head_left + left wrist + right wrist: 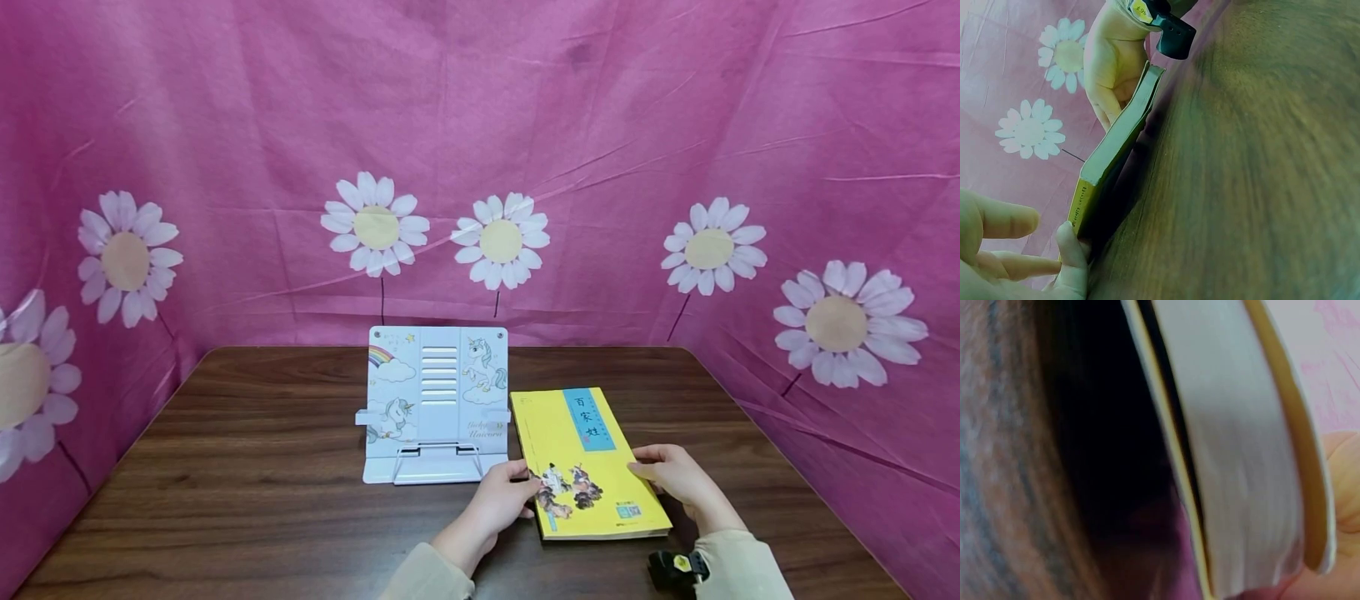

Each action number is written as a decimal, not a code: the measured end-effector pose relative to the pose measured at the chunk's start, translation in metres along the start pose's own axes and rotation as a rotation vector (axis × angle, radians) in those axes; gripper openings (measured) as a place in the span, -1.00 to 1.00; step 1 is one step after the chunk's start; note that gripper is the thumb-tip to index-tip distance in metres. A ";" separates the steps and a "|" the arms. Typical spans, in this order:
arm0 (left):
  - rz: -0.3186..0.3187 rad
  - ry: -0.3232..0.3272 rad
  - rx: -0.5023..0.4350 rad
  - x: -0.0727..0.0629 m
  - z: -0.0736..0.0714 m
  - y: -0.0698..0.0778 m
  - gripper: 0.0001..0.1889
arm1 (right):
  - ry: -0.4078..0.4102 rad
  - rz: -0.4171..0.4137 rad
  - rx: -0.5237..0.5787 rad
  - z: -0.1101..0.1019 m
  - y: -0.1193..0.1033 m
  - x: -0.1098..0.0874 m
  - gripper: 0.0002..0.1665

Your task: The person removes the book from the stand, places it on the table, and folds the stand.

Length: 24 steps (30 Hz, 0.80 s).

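A yellow paperback book [555, 437] with a blue title panel lies between both hands, cover up, right of the bookstand. My left hand [498, 502] pinches its left edge near the lower corner, thumb on the cover. On the opposite side, my right hand [681, 482] grips the right edge, thumb on top and the other fingers hidden underneath. The left wrist view has the book's spine [1083, 197] by the left fingers, and a dark gap between the book and the table. Close up in the right wrist view, the page block [1235, 450] shows between its covers.
A white metal bookstand [437, 417] with unicorn pictures stands upright just left of the book, close to its edge. Both are on a dark wooden table [247, 467]. Pink cloth [585, 125] with large daisies surrounds the table. A black strap device [675, 571] sits at the right wrist.
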<state>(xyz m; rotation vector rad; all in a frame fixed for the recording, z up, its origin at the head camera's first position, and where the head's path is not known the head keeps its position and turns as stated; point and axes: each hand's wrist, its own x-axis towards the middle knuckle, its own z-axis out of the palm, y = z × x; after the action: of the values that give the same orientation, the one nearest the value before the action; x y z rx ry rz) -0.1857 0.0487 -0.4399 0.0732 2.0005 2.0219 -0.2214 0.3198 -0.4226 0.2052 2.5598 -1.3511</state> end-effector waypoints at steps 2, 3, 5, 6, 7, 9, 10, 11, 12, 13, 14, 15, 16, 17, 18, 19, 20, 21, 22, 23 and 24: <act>0.008 -0.007 0.001 0.000 -0.001 -0.001 -0.65 | 0.004 0.006 0.008 0.000 0.000 0.000 -0.52; 0.014 -0.011 0.001 0.000 -0.001 -0.001 -0.65 | 0.009 0.010 0.010 0.000 0.000 -0.001 -0.52; 0.026 -0.018 0.004 -0.001 -0.002 -0.002 -0.65 | 0.010 0.013 0.008 0.000 0.000 -0.001 -0.51; 0.031 -0.020 0.009 -0.001 -0.002 -0.003 -0.65 | 0.015 0.018 0.006 0.000 0.000 -0.001 -0.51; 0.036 -0.020 0.014 -0.001 -0.002 -0.003 -0.65 | 0.023 0.024 0.006 0.000 0.000 -0.001 -0.51; 0.041 -0.019 0.028 -0.002 -0.002 -0.003 -0.66 | 0.029 0.028 0.001 0.000 0.000 -0.001 -0.50; 0.043 -0.017 0.036 -0.002 -0.002 -0.002 -0.66 | 0.032 0.029 -0.003 0.000 0.000 -0.001 -0.49; 0.043 -0.018 0.045 -0.003 -0.002 -0.001 -0.66 | 0.037 0.032 -0.003 0.000 0.000 -0.001 -0.49; 0.040 -0.022 0.055 -0.003 -0.001 -0.001 -0.66 | 0.040 0.033 -0.008 0.000 -0.001 0.000 -0.50; 0.037 -0.029 0.065 -0.004 -0.001 0.001 -0.66 | 0.044 0.035 -0.011 0.000 -0.001 0.000 -0.50; 0.034 -0.035 0.076 -0.004 -0.001 0.002 -0.65 | 0.048 0.037 -0.014 0.000 -0.001 0.000 -0.51; 0.032 -0.040 0.090 -0.005 -0.001 0.002 -0.64 | 0.052 0.038 -0.019 0.000 -0.001 0.000 -0.52; 0.032 -0.043 0.100 -0.005 -0.001 0.003 -0.63 | 0.053 0.038 -0.025 0.000 0.000 0.000 -0.52; 0.028 -0.047 0.111 -0.005 -0.001 0.004 -0.60 | 0.055 0.039 -0.029 0.000 0.000 0.001 -0.53; 0.023 -0.044 0.122 -0.005 -0.001 0.005 -0.58 | 0.057 0.040 -0.036 0.000 0.000 0.001 -0.54; 0.021 -0.038 0.131 -0.005 -0.001 0.005 -0.56 | 0.059 0.041 -0.039 0.001 0.000 0.001 -0.54; 0.021 -0.030 0.136 -0.005 -0.001 0.005 -0.54 | 0.062 0.045 -0.040 0.001 0.000 0.000 -0.55; 0.019 -0.025 0.138 -0.005 -0.001 0.005 -0.51 | 0.063 0.044 -0.043 0.001 0.000 0.000 -0.55; 0.015 -0.020 0.137 -0.004 -0.001 0.005 -0.49 | 0.064 0.043 -0.045 0.001 0.000 0.000 -0.55; 0.013 -0.016 0.136 -0.004 -0.001 0.005 -0.47 | 0.065 0.042 -0.048 0.001 0.000 0.000 -0.55; 0.013 -0.010 0.136 -0.004 -0.001 0.005 -0.46 | 0.065 0.041 -0.048 0.001 0.000 0.000 -0.55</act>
<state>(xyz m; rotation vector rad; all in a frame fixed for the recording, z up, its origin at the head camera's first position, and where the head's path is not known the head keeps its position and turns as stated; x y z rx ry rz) -0.1829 0.0467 -0.4347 0.1252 2.1341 1.8863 -0.2214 0.3189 -0.4235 0.2961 2.6235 -1.2873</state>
